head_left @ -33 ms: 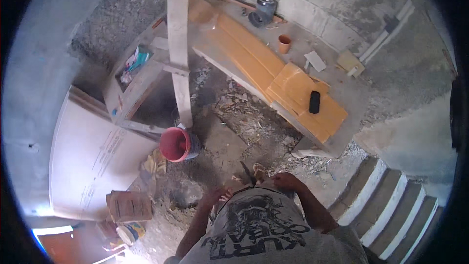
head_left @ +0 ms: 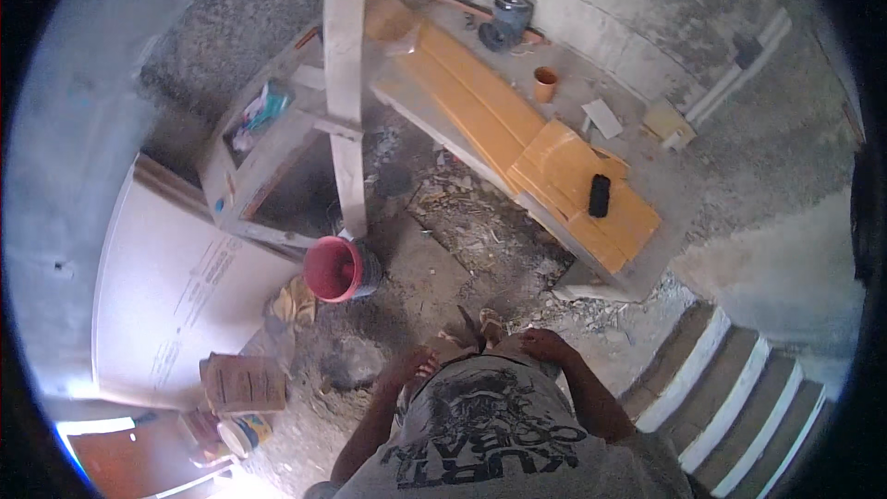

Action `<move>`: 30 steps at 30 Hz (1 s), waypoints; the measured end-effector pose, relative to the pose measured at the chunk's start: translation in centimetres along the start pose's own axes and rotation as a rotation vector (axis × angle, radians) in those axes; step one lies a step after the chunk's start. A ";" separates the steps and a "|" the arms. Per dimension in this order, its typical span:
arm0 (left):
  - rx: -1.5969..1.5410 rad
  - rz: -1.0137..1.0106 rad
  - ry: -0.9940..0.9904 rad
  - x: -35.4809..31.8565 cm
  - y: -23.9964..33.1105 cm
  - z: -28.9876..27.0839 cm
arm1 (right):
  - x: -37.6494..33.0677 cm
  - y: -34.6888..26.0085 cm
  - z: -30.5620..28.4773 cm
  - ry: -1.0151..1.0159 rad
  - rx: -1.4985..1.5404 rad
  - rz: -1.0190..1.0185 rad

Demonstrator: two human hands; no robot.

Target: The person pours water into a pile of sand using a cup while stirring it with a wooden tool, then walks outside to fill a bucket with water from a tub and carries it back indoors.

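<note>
My left hand [head_left: 416,365] rests at my left thigh beside the hem of my grey printed T-shirt [head_left: 490,416]. Its fingers lie apart, with nothing held. On the other thigh lies my right hand [head_left: 547,344], its fingers loosely bent and partly hard to make out; no object shows in it. Between the hands, sandalled feet [head_left: 492,319] stand on the dirt floor. The nearest object ahead is a red-lined bucket [head_left: 331,270], with something red inside.
A wooden post [head_left: 345,74] rises behind the bucket. Orange-brown cardboard [head_left: 462,83] covers a ledge, with a black roller sleeve [head_left: 600,196] and an orange cup [head_left: 545,84]. White-edged steps [head_left: 702,370] lie right; a large pale board [head_left: 171,296] leans left. Rubble [head_left: 471,212] covers the ground ahead.
My view has shifted a little, so the surroundings sit slightly to the right. Both hands stay at my thighs, almost unmoved.
</note>
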State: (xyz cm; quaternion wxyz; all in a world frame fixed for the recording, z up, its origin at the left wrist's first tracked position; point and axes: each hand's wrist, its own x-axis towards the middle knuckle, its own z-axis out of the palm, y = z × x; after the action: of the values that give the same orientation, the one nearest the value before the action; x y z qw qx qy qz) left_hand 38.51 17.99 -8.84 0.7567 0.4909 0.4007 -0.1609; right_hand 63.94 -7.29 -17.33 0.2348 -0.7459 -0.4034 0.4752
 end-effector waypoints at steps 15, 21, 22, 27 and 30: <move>1.367 0.094 0.120 7.1 -10.0 -1.4 | -7.8 22.8 9.2 -0.037 -0.026 0.025; 1.232 -0.124 0.303 6.9 -12.1 -1.8 | 6.3 16.2 1.1 -0.353 -0.583 -0.061; 1.143 0.045 0.243 5.9 -9.2 -1.8 | 7.6 16.4 -0.1 -0.165 -0.735 -0.308; 1.073 0.073 0.175 7.7 -7.9 -5.1 | 16.9 3.3 -6.6 -0.189 -0.804 -0.377; 0.831 -0.084 0.355 11.3 -15.1 -7.9 | 21.4 -6.9 -7.0 -0.226 -0.486 -0.132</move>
State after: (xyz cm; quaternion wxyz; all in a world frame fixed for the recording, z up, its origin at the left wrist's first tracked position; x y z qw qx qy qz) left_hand 32.41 19.47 -28.28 0.4078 0.7561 0.4455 -0.2519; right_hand 72.38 14.43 -20.34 0.0328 -0.6946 -0.5771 0.4284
